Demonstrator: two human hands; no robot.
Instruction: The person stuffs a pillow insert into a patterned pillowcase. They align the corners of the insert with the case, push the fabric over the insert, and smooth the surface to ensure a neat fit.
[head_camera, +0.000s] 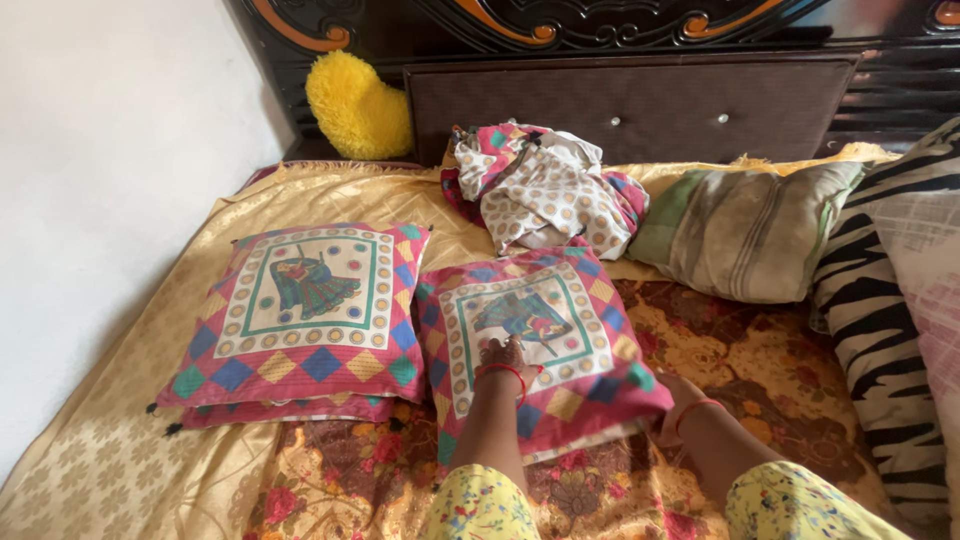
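Pink patchwork fabric with coloured diamonds is framing the cushion (540, 345) you are pressing on, the one lying flat near the middle of the bed with a pale square panel and a blue-green figure at its centre. Your left hand (503, 355) is resting flat on that panel, fingers spread open and holding nothing, seemingly pinning the cushion down to settle or smooth it. Your right hand (672, 400) is reaching to the cushion's right edge and is partly tucked under or behind it, so you cannot tell whether it is gripping the corner or only touching it; both wrists are wearing red thread bands.

Just beside it to the left, a matching cushion (305, 310) is sitting on top of another one, the two stacked squarely as if already arranged. Behind your cushion, a crumpled patterned cloth (545, 190) is lying in a heap against the padded brown headboard (640, 100). A faded striped pillow (745, 230) is leaning to the right, and a black-and-white striped one (880, 320) is lying past it. A fluffy yellow heart-shaped cushion (358, 105) is propped in the corner. Everything is resting on a golden bedspread (130, 440) over a floral sheet (760, 370).
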